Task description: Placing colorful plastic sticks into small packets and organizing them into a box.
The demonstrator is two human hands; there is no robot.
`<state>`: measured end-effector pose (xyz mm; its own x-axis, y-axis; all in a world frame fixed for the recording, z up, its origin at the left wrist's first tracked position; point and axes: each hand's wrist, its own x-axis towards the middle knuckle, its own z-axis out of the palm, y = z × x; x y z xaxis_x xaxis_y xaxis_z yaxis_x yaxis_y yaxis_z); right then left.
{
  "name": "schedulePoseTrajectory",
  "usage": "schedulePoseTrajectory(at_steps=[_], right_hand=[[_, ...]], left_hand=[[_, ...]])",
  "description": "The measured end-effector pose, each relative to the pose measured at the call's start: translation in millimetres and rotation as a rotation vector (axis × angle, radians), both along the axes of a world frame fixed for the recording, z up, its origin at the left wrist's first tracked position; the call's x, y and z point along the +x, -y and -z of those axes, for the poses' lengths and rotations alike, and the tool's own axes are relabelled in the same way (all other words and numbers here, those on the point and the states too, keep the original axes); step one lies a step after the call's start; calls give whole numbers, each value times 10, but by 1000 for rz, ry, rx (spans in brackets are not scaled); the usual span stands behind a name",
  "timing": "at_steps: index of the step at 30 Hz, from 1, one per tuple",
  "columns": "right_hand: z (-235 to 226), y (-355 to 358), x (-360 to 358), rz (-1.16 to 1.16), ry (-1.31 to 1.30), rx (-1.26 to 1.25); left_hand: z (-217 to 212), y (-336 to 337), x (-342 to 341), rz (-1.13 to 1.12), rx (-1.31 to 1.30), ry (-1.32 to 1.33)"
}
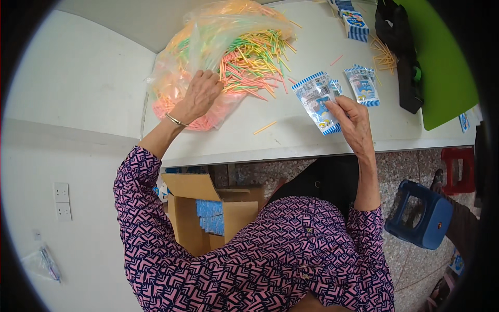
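My right hand pinches a small blue-and-white packet by its side, above the table. Part of another such packet shows behind it. My left hand is at the near side of a large clear plastic bag, its fingers curled down against the bag and the pile. Whatever those fingers may hold is hidden. Out of the bag's mouth spills a heap of thin sticks in pink, yellow and green. A few more packets lie overlapped just beyond my right hand.
A loose yellow stick lies near the table's front edge. Stacked blue packs, orange sticks, a black object and a green board stand at right. Below are an open cardboard box and a blue stool.
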<state>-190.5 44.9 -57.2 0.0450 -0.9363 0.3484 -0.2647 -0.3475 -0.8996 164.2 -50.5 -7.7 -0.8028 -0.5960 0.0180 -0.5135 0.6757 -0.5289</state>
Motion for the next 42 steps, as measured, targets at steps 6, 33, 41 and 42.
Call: schedulePoseTrajectory(at_steps=[6,33,41,42], right_hand=[[-18,-14,30,-8,28,4],[-104,25,50,-5,115,142],[-97,204,176,-132,163,252],[-101,199,181,-155,139,262]], left_hand=[[153,130,-394,163,5,-101],[475,473,-496,-443,488,-814],[-24,308,-854,-399,1268,-1748],[-84,220,-933,-338,1301,-1774]])
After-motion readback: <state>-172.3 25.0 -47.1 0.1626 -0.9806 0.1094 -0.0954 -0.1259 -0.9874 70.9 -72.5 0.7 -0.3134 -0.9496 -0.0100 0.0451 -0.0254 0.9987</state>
